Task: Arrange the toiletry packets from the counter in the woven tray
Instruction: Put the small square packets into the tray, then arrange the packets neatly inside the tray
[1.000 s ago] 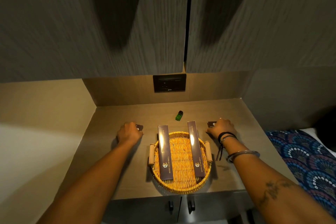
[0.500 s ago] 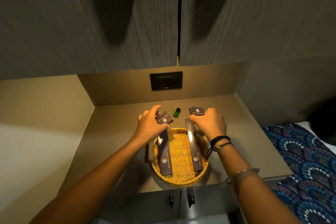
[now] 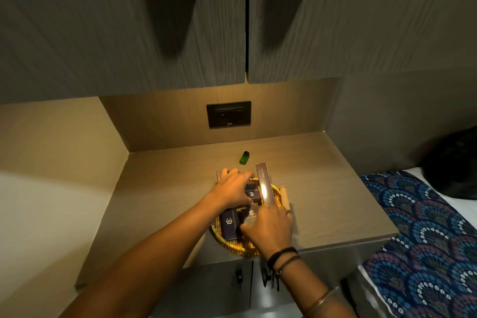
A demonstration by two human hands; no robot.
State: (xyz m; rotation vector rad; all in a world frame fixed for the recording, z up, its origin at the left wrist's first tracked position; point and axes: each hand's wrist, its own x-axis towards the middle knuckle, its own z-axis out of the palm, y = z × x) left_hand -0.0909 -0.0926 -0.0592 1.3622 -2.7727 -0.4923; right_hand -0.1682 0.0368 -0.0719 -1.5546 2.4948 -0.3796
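I see a golden-yellow woven tray (image 3: pixel 233 246) holding dark purple packets (image 3: pixel 229 223) with gold logos. At twelve o'clock from it lies a small green bottle (image 3: pixel 244 158). At three o'clock, a bedspread (image 3: pixel 423 235) shows a blue fan pattern with white dots. The counter (image 3: pixel 165 188) is tan.

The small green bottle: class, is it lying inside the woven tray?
No, the small green bottle lies on the counter behind the woven tray, apart from its rim and from both hands.
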